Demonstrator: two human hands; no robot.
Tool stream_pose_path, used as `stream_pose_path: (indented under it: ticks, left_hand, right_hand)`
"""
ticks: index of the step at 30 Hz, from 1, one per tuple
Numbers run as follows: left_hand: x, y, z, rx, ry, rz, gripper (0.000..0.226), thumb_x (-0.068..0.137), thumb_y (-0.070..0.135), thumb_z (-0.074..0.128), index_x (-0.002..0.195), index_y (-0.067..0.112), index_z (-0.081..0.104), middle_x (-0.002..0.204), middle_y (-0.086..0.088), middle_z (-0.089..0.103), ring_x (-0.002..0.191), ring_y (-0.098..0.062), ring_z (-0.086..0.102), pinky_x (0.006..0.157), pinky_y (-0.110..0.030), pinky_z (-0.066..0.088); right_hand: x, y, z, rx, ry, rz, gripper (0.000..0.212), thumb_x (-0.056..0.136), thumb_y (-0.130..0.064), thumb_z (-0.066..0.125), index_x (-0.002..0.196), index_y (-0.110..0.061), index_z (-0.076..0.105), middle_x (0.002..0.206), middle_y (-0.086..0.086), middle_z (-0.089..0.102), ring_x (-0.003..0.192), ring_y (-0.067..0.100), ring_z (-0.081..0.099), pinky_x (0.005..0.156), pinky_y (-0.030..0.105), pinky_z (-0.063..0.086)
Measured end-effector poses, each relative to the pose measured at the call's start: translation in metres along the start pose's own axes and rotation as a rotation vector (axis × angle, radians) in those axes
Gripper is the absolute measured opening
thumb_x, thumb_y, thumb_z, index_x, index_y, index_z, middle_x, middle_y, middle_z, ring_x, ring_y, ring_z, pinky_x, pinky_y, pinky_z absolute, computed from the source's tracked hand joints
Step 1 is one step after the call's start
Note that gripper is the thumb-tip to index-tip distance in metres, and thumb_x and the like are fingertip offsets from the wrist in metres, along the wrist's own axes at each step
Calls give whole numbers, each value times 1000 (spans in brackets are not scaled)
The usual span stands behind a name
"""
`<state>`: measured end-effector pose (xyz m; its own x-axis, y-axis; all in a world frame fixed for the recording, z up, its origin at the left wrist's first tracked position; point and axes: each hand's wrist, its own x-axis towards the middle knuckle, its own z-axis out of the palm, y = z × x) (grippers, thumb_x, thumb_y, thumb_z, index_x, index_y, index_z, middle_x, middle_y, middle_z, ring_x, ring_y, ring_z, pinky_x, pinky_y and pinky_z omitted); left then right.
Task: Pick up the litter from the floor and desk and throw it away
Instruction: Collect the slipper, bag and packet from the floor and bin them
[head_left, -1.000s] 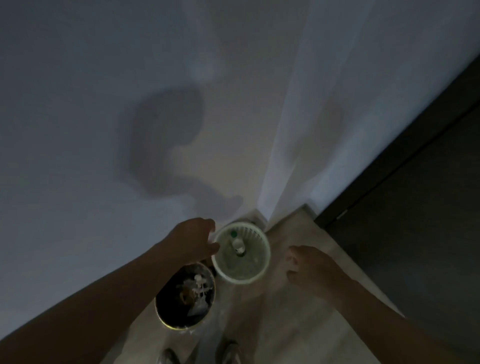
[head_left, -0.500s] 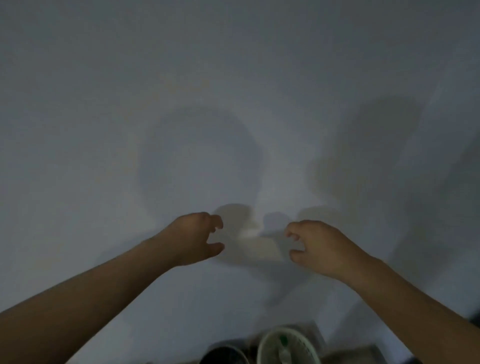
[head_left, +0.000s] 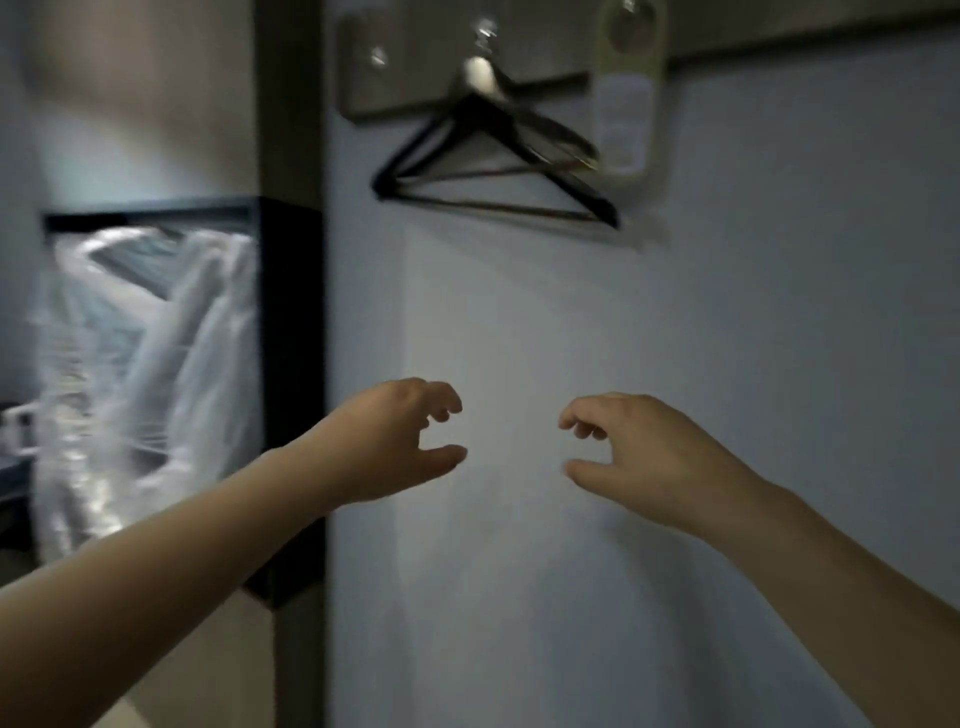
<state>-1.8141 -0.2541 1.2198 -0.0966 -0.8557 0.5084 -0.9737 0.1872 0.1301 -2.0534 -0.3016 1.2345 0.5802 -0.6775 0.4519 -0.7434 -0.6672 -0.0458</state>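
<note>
1. Pale grey wall (head_left: 727, 364) fills my view.
2. Clear plastic bag (head_left: 145, 364) droops at left by a dark frame. It looks flimsy and slippery. If it's rubbish, I'd bunch it at the top.
3. Black coat hanger (head_left: 493, 171) on its hook, door tag (head_left: 623, 104) beside it.
4. My left hand (head_left: 395, 441) and right hand (head_left: 639, 457) are raised apart, fingers loosely curled, holding nothing.
5. No definite litter in sight.

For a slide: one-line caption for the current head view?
Left hand and right hand, both empty, loosely curled before a wall; black hangers above, plastic bag at left.
</note>
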Motion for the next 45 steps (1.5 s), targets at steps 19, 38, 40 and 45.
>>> stream_pose_path:
  ticks: [19,38,40,45]
  left_hand:
    - [-303,-244,-251,401,152,-560,43,82,45,65,120,26,58,113,8,63,99,-7,61,86,-29,53]
    - [-384,-389,-321,677,237,-912,44,83,40,67,122,22,57,117,5,62,98,-7,57,82,-21,50]
    - [-381,-415,-319,690,244,-928,44,84,41,66,122,23,57,117,5,62,99,-8,58,82,-22,51]
    - [-378,-482,-311,664,224,-985,46,84,44,65,123,23,56,118,6,62,101,-7,57,83,-22,50]
  right_hand:
    - [134,-439,47,305,81,-607,40,82,-36,67,120,-28,59,113,-8,62,108,11,58,92,32,48]
    - [262,-659,138,519,82,-1064,36,85,-37,64,119,-25,59,108,-7,62,97,10,56,79,25,48]
    - [283,-674,152,538,79,-1084,37,85,-37,64,120,-24,59,110,-6,62,99,11,56,83,27,49]
    - [330,-713,191,521,29,-1123,42,86,-38,63,125,-24,56,116,-6,60,103,13,56,82,24,45]
